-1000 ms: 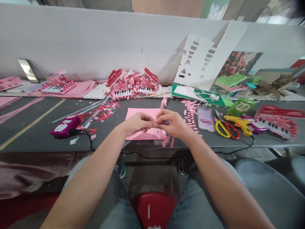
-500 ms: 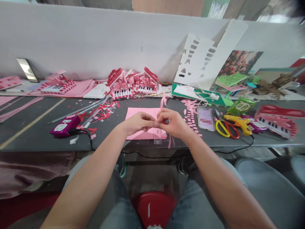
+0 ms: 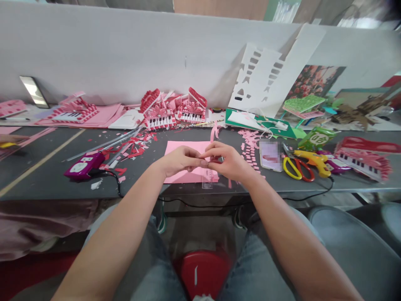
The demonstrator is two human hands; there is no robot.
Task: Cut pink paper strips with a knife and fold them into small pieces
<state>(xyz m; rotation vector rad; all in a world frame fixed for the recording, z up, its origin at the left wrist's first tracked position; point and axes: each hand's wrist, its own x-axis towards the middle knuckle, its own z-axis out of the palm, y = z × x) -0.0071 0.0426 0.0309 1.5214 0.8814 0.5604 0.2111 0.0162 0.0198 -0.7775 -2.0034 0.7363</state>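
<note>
Over a pink sheet [image 3: 175, 176] at the table's near edge, my left hand [image 3: 183, 162] and my right hand [image 3: 224, 159] meet fingertip to fingertip. Both are pinched closed on a thin pink strip, mostly hidden by the fingers; part of a strip hangs below my right hand. A clear ruler [image 3: 207, 180] lies on the sheet's right part, partly under my hands. Curled pink strips [image 3: 214, 132] lie just beyond my right hand. Small cut pink pieces [image 3: 250, 154] are spread to the right of it.
Right: a phone [image 3: 271, 156], scissors [image 3: 297, 167] and a yellow glue gun [image 3: 315, 161] with a cable. Left: a purple power box [image 3: 84, 166] and red scraps [image 3: 134, 146]. Behind stand pink paper pianos [image 3: 159, 113]. Another person's hand [image 3: 14, 139] shows at the far left edge.
My hands stay together with little movement; the hanging strip below my right hand has shifted right. Another person's hand with something yellow has come in at the far left.
</note>
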